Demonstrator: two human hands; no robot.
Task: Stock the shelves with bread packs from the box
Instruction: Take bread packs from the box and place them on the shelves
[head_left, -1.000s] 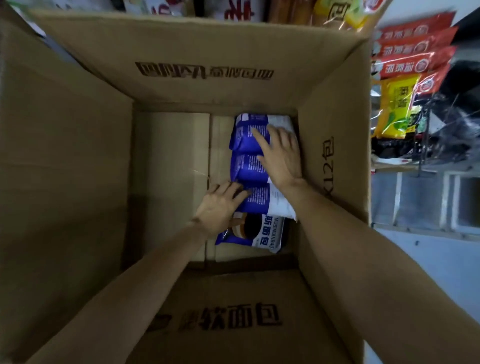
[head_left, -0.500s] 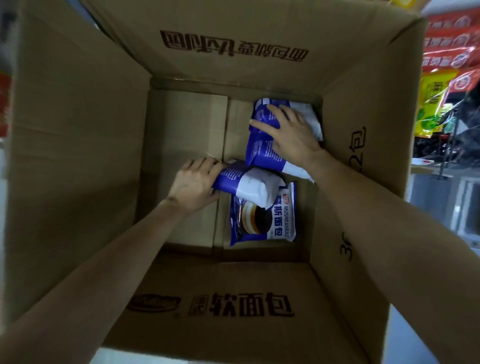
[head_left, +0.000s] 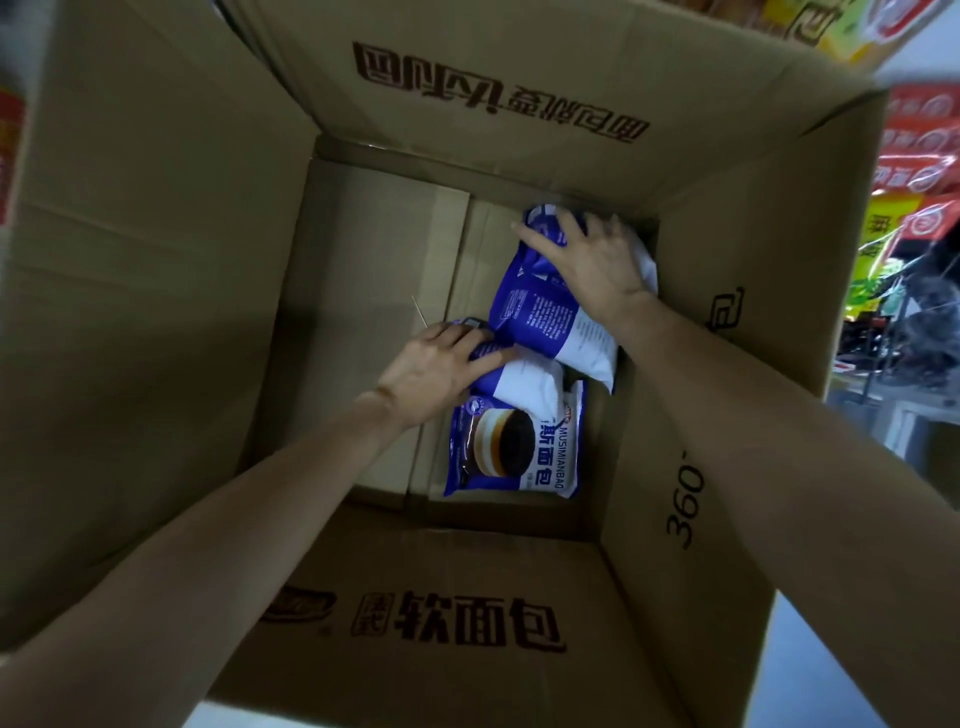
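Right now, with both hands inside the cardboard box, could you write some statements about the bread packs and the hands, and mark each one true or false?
1. The right hand holds a blue and white bread pack near the far right corner of the cardboard box. True.
2. The left hand hangs free and touches nothing. False: it grips a second bread pack.
3. A third bread pack lies flat on the box bottom, its picture side up. True.
4. The box is full to the rim with packs. False: only three packs show, and much of the bottom is bare.
5. All packs lie along the box's left wall. False: they are at the right side.
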